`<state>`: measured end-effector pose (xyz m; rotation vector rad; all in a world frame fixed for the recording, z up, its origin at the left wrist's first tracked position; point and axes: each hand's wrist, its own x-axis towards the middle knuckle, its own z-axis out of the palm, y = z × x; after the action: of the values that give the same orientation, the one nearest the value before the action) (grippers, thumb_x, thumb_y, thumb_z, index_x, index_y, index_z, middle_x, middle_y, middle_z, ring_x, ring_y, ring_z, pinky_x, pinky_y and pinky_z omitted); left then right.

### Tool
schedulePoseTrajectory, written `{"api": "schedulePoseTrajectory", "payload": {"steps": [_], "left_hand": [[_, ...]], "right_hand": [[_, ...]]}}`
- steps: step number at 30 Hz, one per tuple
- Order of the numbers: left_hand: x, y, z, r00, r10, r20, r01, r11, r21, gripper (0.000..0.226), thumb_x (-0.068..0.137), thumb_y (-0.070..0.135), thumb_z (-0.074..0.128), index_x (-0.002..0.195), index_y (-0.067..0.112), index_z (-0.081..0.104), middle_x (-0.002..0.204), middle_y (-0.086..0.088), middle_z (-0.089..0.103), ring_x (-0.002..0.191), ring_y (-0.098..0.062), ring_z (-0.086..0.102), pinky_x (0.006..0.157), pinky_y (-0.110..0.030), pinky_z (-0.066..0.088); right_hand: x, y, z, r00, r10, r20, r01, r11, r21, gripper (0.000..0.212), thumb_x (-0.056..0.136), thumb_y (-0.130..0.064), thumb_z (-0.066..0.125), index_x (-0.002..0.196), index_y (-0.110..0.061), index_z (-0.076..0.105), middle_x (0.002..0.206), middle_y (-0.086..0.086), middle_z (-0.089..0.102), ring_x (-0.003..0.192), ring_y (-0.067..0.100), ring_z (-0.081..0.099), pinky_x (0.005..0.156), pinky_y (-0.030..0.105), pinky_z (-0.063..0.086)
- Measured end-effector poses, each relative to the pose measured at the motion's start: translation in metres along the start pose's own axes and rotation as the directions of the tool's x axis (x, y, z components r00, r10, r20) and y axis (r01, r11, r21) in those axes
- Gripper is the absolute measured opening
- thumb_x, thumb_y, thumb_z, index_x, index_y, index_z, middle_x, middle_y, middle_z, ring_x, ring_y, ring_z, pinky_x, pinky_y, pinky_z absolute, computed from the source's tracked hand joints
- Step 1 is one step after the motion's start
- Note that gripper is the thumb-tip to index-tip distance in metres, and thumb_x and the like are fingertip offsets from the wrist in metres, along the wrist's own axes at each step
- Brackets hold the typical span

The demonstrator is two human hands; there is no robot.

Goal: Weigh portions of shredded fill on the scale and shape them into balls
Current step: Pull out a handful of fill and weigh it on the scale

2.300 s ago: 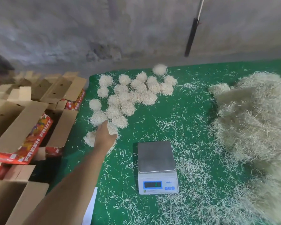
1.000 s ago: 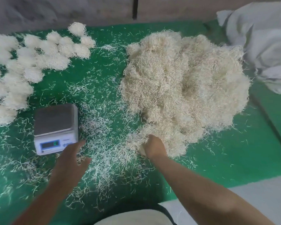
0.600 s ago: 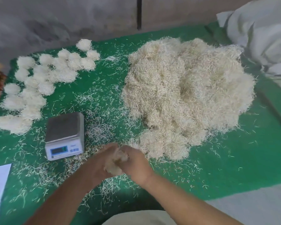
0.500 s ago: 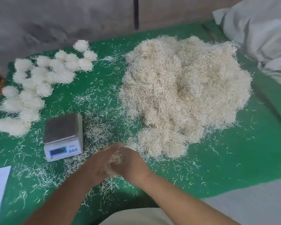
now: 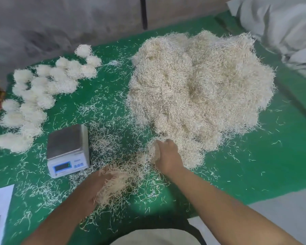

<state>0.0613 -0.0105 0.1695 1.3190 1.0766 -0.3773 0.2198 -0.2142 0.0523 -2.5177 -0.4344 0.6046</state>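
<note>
A: What is your left hand (image 5: 97,183) doing?

B: You cup a loose tuft of pale shredded fill (image 5: 113,184) in its palm, fingers curled under it, just in front of the small white digital scale with the steel pan (image 5: 67,150).

A: And the right?

B: Your right hand (image 5: 167,156) grips a clump at the near edge of the big heap of cream shredded fill (image 5: 200,92) on the green table mat (image 5: 272,165).

A: The finished pieces?

B: The fluffy white fill balls (image 5: 42,92) cluster at the far left, beyond the scale, whose pan is bare.
</note>
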Motion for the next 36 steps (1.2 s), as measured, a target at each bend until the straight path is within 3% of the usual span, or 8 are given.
{"api": "schedulePoseTrajectory", "payload": {"steps": [2, 8, 12, 15, 21, 28, 32, 36], "left_hand": [[-0.001, -0.004, -0.013, 0.999, -0.023, -0.033, 0.022, 1.000, -0.012, 0.022, 0.101, 0.015, 0.064, 0.121, 0.023, 0.062, 0.137, -0.023, 0.063, 0.128, -0.042, 0.059, 0.092, -0.048, 0.051], [-0.025, -0.031, -0.044, 0.971, 0.047, -0.236, 0.006, 0.976, 0.219, 0.085, 0.092, -0.012, 0.059, 0.158, 0.036, 0.031, 0.166, 0.010, 0.017, 0.155, -0.020, 0.026, 0.120, -0.026, 0.024], [-0.037, -0.037, -0.050, 0.997, -0.002, -0.075, 0.018, 0.976, 0.217, 0.059, 0.091, 0.011, 0.075, 0.144, 0.028, 0.055, 0.156, -0.013, 0.047, 0.129, -0.032, 0.057, 0.100, -0.040, 0.048], [-0.039, -0.035, -0.057, 0.979, 0.196, 0.055, -0.203, 0.923, 0.328, 0.088, 0.078, 0.014, 0.089, 0.150, 0.039, 0.046, 0.155, 0.001, 0.044, 0.126, -0.013, 0.053, 0.098, -0.034, 0.049], [-0.040, -0.019, -0.082, 0.930, 0.364, 0.050, -0.350, 0.837, 0.422, 0.070, 0.073, 0.003, 0.090, 0.126, 0.033, 0.057, 0.104, 0.006, 0.075, 0.090, -0.001, 0.072, 0.072, -0.018, 0.060], [-0.052, -0.025, -0.149, 0.936, 0.347, -0.051, -0.343, 0.937, 0.068, 0.072, 0.083, 0.018, 0.083, 0.099, 0.081, 0.051, 0.086, 0.046, 0.064, 0.080, 0.013, 0.066, 0.063, -0.017, 0.048], [-0.034, -0.042, -0.190, 0.980, 0.192, -0.053, -0.199, 0.955, -0.219, 0.060, 0.085, 0.020, 0.079, 0.135, 0.028, 0.046, 0.118, 0.012, 0.043, 0.116, -0.020, 0.048, 0.109, -0.055, 0.038], [-0.027, -0.048, -0.217, 0.986, 0.147, 0.073, -0.114, 0.932, -0.343, 0.008, 0.099, 0.016, 0.061, 0.093, 0.021, 0.058, 0.087, 0.005, 0.067, 0.070, -0.010, 0.070, 0.080, -0.032, 0.050]], "right_hand": [[0.018, 0.010, 0.007, 0.995, 0.051, 0.087, -0.038, 0.989, -0.140, 0.094, 0.081, -0.006, 0.080, 0.157, -0.031, 0.032, 0.143, 0.016, 0.040, 0.132, 0.034, 0.046, 0.101, 0.052, 0.056], [0.015, 0.007, 0.031, 0.995, -0.010, 0.100, 0.025, 0.989, -0.149, 0.035, 0.094, 0.003, 0.059, 0.122, -0.015, 0.068, 0.097, 0.002, 0.063, 0.084, 0.017, 0.063, 0.083, 0.032, 0.063], [-0.011, -0.048, 0.033, 0.984, -0.121, 0.128, 0.098, 0.979, 0.177, 0.049, 0.089, 0.006, 0.062, 0.130, -0.018, 0.072, 0.120, 0.008, 0.071, 0.090, 0.022, 0.071, 0.074, 0.022, 0.062], [-0.037, -0.101, 0.028, 0.959, -0.249, 0.132, 0.200, 0.931, 0.305, 0.045, 0.091, 0.002, 0.066, 0.129, -0.020, 0.073, 0.133, 0.003, 0.069, 0.087, 0.019, 0.073, 0.065, 0.014, 0.052], [-0.083, -0.183, 0.011, 0.909, -0.336, 0.245, 0.101, 0.749, 0.655, 0.051, 0.093, -0.010, 0.073, 0.098, -0.061, 0.068, 0.106, -0.031, 0.067, 0.047, -0.002, 0.050, 0.043, 0.015, 0.040], [-0.102, -0.227, 0.013, 0.948, -0.164, 0.271, -0.089, 0.684, 0.724, 0.038, 0.086, -0.036, 0.085, 0.117, -0.051, 0.070, 0.126, -0.005, 0.070, 0.099, 0.018, 0.073, 0.083, 0.033, 0.062], [-0.124, -0.245, 0.027, 0.963, -0.138, 0.233, -0.069, 0.707, 0.704, 0.069, 0.075, -0.076, 0.080, 0.137, -0.061, 0.055, 0.137, -0.019, 0.064, 0.121, 0.008, 0.067, 0.110, 0.047, 0.054], [-0.149, -0.273, 0.052, 0.935, -0.133, 0.328, -0.130, 0.733, 0.667, 0.084, 0.071, -0.093, 0.067, 0.145, -0.076, 0.030, 0.163, -0.012, 0.042, 0.134, 0.013, 0.057, 0.123, 0.049, 0.035]]}}
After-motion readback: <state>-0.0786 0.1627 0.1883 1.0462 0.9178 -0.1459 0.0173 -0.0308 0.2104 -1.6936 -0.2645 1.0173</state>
